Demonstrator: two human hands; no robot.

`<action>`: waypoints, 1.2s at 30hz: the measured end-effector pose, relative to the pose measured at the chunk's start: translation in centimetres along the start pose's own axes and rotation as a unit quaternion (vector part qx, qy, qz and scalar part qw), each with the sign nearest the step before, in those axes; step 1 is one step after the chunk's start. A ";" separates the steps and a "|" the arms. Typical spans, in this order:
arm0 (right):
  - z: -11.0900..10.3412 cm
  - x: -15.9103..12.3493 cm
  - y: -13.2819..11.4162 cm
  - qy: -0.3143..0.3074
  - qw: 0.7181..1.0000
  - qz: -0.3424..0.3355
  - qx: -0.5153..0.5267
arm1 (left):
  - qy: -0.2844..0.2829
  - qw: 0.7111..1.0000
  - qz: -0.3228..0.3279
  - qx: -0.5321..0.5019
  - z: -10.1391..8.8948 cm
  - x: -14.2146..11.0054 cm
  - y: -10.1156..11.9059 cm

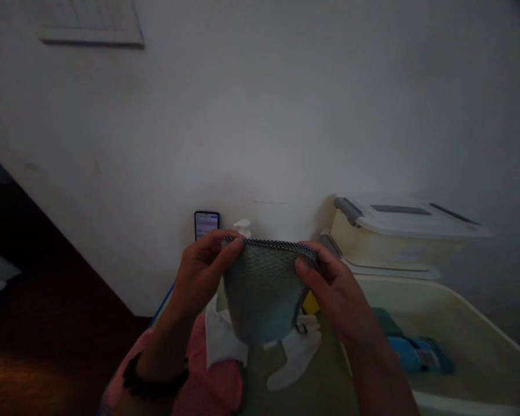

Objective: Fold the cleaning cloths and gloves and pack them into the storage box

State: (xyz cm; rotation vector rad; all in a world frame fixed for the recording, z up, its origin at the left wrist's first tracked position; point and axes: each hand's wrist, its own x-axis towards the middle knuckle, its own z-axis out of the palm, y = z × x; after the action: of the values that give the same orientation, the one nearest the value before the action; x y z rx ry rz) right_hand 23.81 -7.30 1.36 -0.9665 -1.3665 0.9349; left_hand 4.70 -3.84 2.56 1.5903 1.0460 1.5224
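I hold a grey mesh-patterned cloth piece (260,292) with a dark dotted top band up in front of me. My left hand (199,274) pinches its top left corner, thumb over the band. My right hand (333,289) grips the top right corner the same way. The cloth hangs down between both hands, rounded at the bottom. A dark band sits on my left wrist. Below the cloth lie white fabric pieces (294,352) and a pink cloth (208,381) on a greenish surface.
A phone (207,223) with a lit screen leans against the white wall, beside a white pump bottle (243,227). Stacked lidded plastic bins (398,231) stand at right. An open cream tub (472,341) holds blue and teal folded cloths (416,349). Dark floor at left.
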 end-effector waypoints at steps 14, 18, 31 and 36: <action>0.5 0.1 -0.1 0.131 0.990 -0.036 0.033 | -0.316 0.936 -0.100 -0.118 -0.3 0.1 -1.6; 0.5 0.6 0.1 0.212 0.966 0.006 0.147 | -0.424 0.890 -0.140 -0.087 -0.3 0.0 -2.9; 1.4 0.4 0.4 0.077 0.956 0.069 0.275 | -0.188 0.920 -0.249 -0.237 -0.3 -0.2 -2.0; 1.4 -0.2 0.0 0.001 0.990 0.051 0.135 | -0.191 0.938 -0.192 -0.215 -0.7 0.2 -1.5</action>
State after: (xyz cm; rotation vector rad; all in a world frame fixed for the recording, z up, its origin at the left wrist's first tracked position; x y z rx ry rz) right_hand 22.41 -7.49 1.21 -0.8353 -1.1620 1.1626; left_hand 3.89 -3.04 1.32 1.2179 0.6905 1.0340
